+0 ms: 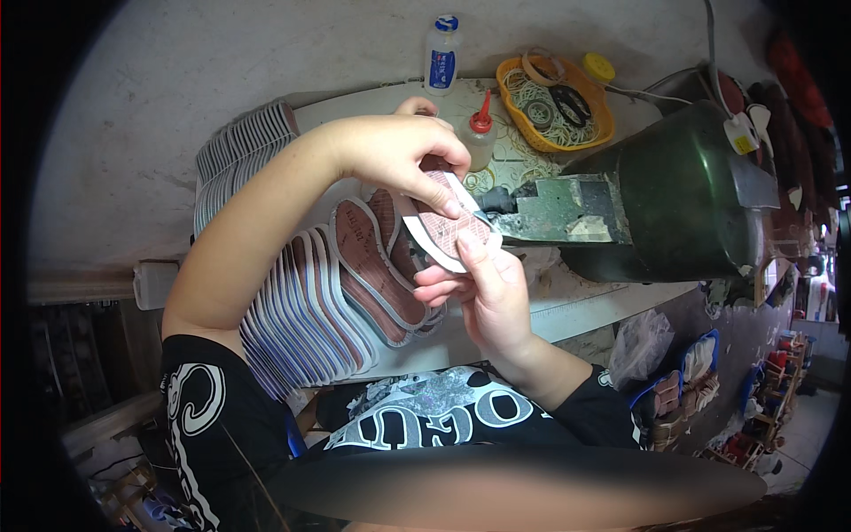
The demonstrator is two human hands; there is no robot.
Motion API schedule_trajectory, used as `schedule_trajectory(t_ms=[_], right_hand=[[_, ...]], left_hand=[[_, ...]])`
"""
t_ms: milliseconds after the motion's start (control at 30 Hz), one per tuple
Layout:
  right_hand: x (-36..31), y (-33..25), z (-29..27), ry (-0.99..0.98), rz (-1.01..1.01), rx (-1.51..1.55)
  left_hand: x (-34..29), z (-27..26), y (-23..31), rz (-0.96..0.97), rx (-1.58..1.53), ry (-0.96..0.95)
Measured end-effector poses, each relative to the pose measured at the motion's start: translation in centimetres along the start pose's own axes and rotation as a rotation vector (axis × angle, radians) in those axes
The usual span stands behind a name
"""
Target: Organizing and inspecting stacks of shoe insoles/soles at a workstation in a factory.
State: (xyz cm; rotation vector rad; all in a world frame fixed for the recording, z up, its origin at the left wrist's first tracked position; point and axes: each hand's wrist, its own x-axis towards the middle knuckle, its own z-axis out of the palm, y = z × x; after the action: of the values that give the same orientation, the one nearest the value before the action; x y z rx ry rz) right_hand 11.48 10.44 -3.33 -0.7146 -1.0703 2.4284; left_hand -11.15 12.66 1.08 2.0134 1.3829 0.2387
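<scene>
My left hand [403, 155] reaches over from the left and grips the upper part of a shoe insole [436, 229], its thumb pressed on the face. The insole is reddish-brown with a white rim. From below, my right hand [492, 288] pinches its lower right edge, thumb on top. That edge meets the small working tip of a green bench machine [567, 213]; the exact contact is partly hidden by fingers. Just left of my hands, loose reddish-brown insoles [359, 239] overlap beside a long leaning row of insoles [297, 310].
Another row of grey-edged insoles [244, 160] stands at the back left. Behind my hands are a red-nozzled bottle [480, 142], a white bottle with a blue label [441, 58] and a yellow basket [603, 124] of rubber bands. A clear plastic bag [643, 341] hangs at the right.
</scene>
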Motion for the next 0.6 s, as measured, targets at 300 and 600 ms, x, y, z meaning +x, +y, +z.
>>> schedule_trajectory(t_ms=[300, 600], right_hand=[[0.4, -0.7, 0.2, 0.015, 0.036, 0.007], [0.6, -2.0, -0.6, -0.039, 0.133, 0.033]], left_hand=[[-1.5, -0.8, 1.6, -0.182, 0.066, -0.051], [-3.5, 2.0, 4.2, -0.368, -0.060, 0.138]])
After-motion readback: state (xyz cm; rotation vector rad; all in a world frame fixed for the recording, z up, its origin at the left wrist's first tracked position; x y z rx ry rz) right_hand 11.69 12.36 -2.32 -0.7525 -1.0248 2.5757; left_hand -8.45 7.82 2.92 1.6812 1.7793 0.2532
